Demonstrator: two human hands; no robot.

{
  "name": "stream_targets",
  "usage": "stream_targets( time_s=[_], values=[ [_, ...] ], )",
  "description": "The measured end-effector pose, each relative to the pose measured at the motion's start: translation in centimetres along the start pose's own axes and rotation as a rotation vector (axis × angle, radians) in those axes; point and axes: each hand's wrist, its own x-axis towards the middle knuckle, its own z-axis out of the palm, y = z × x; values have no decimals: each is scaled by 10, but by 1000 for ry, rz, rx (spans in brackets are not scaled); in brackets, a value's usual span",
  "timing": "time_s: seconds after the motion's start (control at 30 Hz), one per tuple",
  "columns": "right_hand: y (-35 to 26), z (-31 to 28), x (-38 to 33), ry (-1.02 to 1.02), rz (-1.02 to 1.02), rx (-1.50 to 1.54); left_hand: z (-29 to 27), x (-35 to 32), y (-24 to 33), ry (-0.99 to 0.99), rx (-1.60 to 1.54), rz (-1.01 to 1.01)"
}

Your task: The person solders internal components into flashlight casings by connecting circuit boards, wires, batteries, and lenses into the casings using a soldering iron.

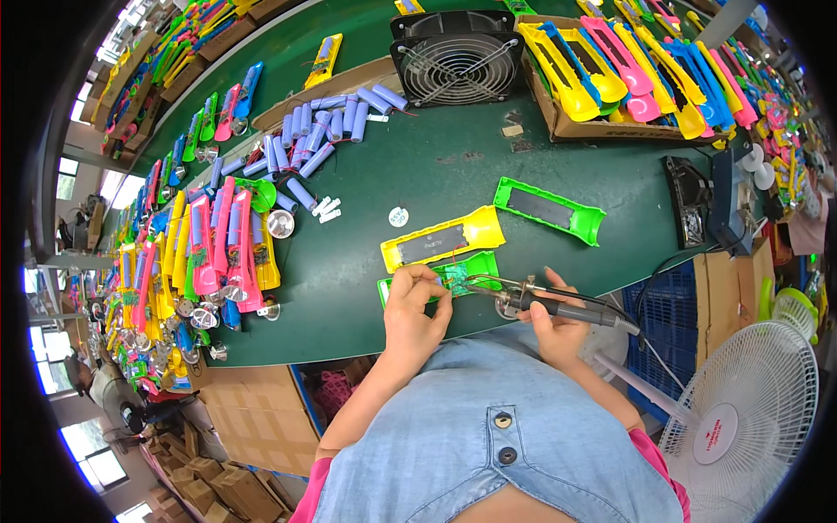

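Observation:
A soldering iron (pixel 577 311) with a dark handle lies in my right hand (pixel 560 329), my fingers closed around it. Its metal tip reaches left to a small green circuit board (pixel 455 276) in a green plastic half-shell (pixel 486 264) near the table's front edge. My left hand (pixel 417 315) pinches at the left part of this shell; what its fingertips hold is hidden. A thin red wire shows by the board. Just beyond lies a yellow half-shell (pixel 485 229) with a dark panel inside. To its right rests another green half-shell (pixel 589 223), also with a dark panel.
Purple battery cells (pixel 318 126) are heaped at the back left. Pink and yellow shells (pixel 202 240) with cells crowd the left edge. A black fan (pixel 460 68) stands behind, beside a carton (pixel 602 131) of coloured shells. A white fan (pixel 737 401) is at the lower right.

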Motion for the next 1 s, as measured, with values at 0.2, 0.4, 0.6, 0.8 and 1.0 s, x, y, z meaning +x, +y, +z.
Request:
stream_targets(
  time_s=[0.2, 0.4, 0.6, 0.8, 1.0],
  values=[
    [8, -2, 2, -19, -28, -49, 0, 1, -1, 0, 1, -8],
    [12, -6, 1, -70, -41, -134, 2, 3, -2, 16, 36, 33],
    [8, -9, 2, -12, 32, -51, 1, 4, -1, -2, 37, 51],
    [0, -13, 8, -71, -104, -170, -1, 6, 0, -34, 59, 37],
    [-6, -10, 10, -75, -166, -228, -1, 8, 4, -46, 96, 29]
  ],
)
